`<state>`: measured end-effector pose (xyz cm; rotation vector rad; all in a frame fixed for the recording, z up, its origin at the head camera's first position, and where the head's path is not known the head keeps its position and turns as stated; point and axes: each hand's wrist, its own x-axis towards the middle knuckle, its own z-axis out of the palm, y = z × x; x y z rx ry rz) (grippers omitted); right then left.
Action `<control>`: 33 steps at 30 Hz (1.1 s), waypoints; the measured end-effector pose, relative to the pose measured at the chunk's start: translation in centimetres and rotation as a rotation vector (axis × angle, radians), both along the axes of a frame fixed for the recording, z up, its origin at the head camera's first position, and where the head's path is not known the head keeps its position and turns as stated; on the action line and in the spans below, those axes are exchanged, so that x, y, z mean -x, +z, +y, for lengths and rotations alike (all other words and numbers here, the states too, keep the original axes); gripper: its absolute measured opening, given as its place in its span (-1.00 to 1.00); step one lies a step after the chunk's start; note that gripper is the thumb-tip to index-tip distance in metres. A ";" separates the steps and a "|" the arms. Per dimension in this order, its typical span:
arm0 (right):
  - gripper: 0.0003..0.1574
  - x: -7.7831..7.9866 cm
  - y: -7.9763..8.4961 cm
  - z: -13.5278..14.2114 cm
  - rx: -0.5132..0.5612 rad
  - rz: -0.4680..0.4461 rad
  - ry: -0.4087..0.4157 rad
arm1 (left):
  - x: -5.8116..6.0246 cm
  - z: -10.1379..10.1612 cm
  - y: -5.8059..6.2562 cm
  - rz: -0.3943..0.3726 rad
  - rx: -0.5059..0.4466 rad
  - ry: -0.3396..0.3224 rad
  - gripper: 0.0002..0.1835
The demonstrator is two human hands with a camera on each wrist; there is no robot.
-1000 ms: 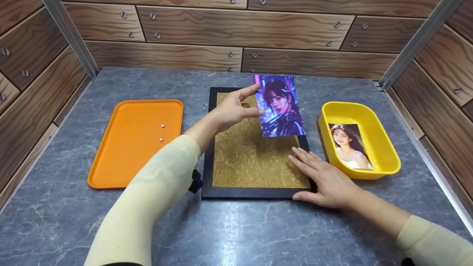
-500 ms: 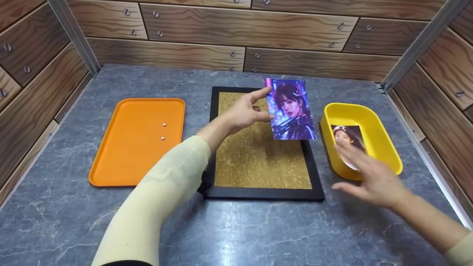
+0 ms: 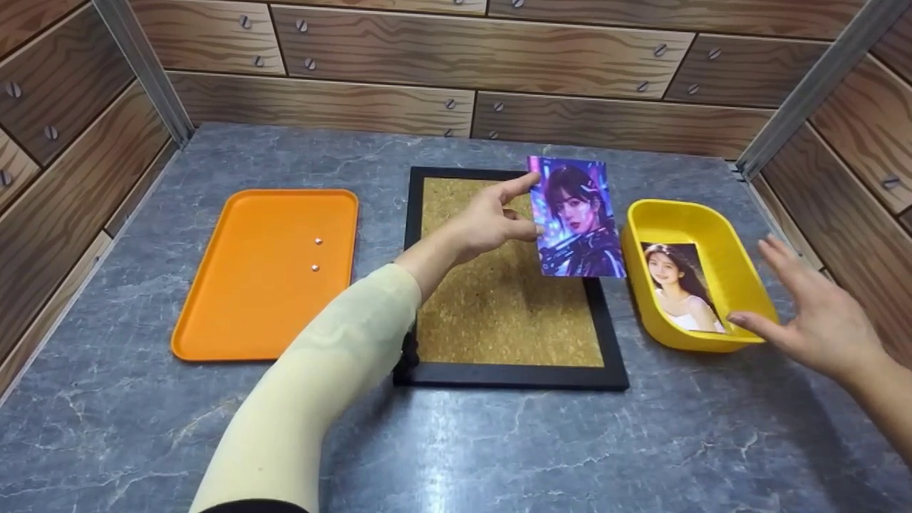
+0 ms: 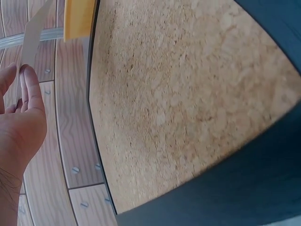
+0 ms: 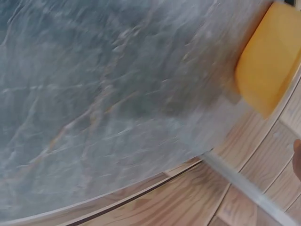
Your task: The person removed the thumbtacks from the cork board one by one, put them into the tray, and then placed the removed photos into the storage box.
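My left hand (image 3: 491, 221) pinches the left edge of a photo card (image 3: 577, 221) printed with a purple-blue portrait, holding it up over the right side of a black-framed cork board (image 3: 509, 328). In the left wrist view the card (image 4: 34, 40) shows nearly edge-on, its pale back toward the camera, with the left hand (image 4: 23, 117) beside the cork (image 4: 188, 94). My right hand (image 3: 819, 317) hovers with fingers spread at the right end of a yellow bin (image 3: 737, 249), holding nothing. Inside that bin lies another photo card (image 3: 677, 292), a portrait in white clothing.
An orange tray (image 3: 249, 285) lies left of the board, with two small silvery pieces (image 3: 318, 241) on it. Wood-patterned panels (image 3: 385, 57) wall the grey marbled table (image 3: 513, 456) at the back and sides.
My left hand has carried the purple-blue photo card rightward, toward the yellow bin. My right hand has left the board's lower right corner and passed across the bin to its right side.
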<state>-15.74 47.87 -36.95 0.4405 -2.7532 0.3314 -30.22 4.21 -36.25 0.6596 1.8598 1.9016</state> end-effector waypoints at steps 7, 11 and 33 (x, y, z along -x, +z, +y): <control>0.41 0.2 -1.2 1.9 -0.018 -0.152 -0.041 | -0.1 0.7 0.0 0.002 -0.009 -0.005 0.00; 0.42 0.2 -1.6 2.5 -0.012 -0.195 -0.041 | -0.2 1.0 0.1 0.000 -0.009 -0.010 -0.02; 0.48 0.8 -3.4 3.6 0.084 -0.313 0.023 | -0.3 3.5 0.0 -0.014 -0.044 -0.009 0.00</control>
